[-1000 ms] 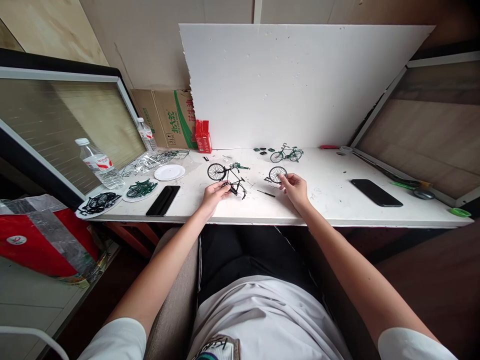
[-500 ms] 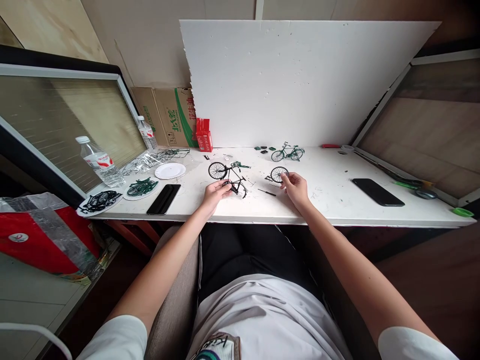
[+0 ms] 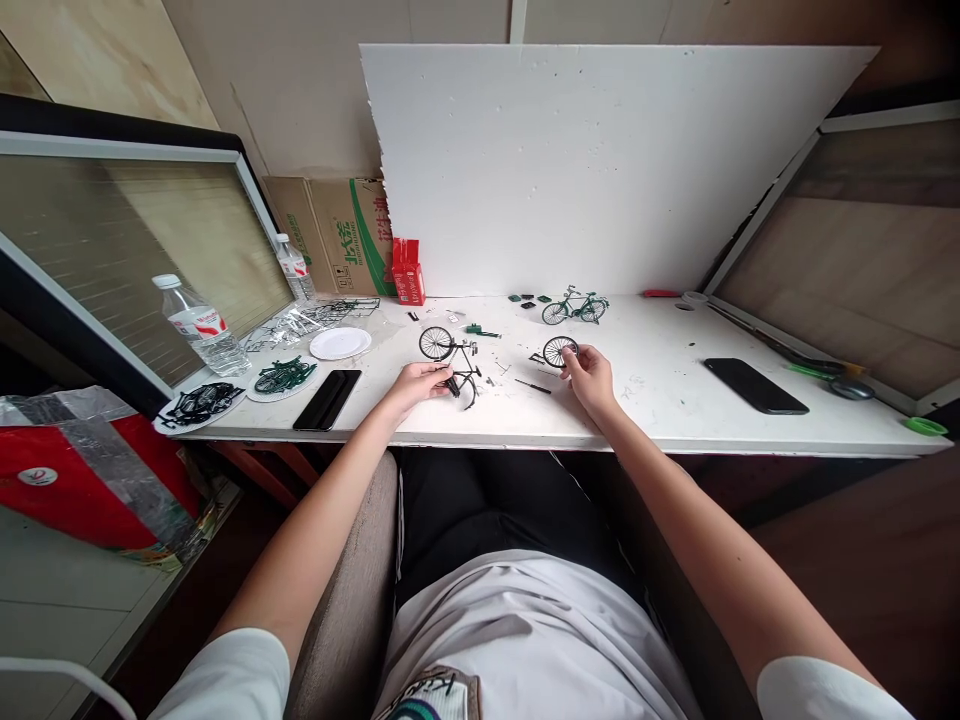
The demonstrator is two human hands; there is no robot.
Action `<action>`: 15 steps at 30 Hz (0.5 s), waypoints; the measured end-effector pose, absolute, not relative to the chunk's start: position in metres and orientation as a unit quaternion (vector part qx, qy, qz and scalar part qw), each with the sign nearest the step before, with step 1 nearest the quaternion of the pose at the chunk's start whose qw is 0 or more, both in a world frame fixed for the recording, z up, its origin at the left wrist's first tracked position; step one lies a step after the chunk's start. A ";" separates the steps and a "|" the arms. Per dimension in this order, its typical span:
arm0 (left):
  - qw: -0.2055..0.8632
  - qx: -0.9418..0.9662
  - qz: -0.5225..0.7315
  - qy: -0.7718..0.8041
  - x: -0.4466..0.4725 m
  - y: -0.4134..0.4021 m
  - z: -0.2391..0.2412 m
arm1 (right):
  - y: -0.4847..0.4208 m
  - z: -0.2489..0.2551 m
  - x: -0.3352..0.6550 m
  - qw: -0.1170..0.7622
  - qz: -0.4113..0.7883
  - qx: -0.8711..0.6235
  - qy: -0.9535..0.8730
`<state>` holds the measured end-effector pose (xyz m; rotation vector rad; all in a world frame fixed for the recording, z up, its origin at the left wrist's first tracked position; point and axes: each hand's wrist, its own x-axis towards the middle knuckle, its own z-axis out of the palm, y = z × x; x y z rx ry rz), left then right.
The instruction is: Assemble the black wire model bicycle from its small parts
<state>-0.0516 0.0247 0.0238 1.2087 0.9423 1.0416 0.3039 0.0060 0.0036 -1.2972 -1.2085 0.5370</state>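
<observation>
My left hand (image 3: 417, 390) is closed on the lower part of a black model bicycle frame (image 3: 463, 372), with one spoked wheel (image 3: 436, 343) fitted at its far end. In my right hand (image 3: 589, 375) a loose black wheel (image 3: 556, 350) is pinched between thumb and fingers, apart from the frame. On the table between the hands lies a thin dark screwdriver-like tool (image 3: 533, 386). A small dark piece (image 3: 537, 357) lies left of the loose wheel. Beyond the frame sits a small green part (image 3: 480, 330).
A green model bicycle (image 3: 575, 306) stands at the back of the white table (image 3: 645, 420). Phones (image 3: 327, 399) (image 3: 756, 386) lie on both sides. Plates of black parts (image 3: 201, 402) and green parts (image 3: 285, 375), bottles (image 3: 201, 322) and a red box (image 3: 408, 272) are at left.
My left hand has moved slightly left and turned the black frame, so its near end now points toward me. The loose wheel in my right hand has barely moved.
</observation>
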 end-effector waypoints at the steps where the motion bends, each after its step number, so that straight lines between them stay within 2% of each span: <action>1: 0.593 0.531 0.440 0.414 -0.056 0.026 0.027 | 0.005 0.005 0.303 0.598 0.232 -0.561 -0.522; 11: 0.556 0.558 0.386 0.480 -0.077 0.029 0.034 | 0.001 0.008 0.301 0.570 0.232 -0.569 -0.545; 15: 0.462 0.598 0.358 0.549 -0.086 0.040 0.026 | -0.002 0.008 0.299 0.563 0.231 -0.566 -0.556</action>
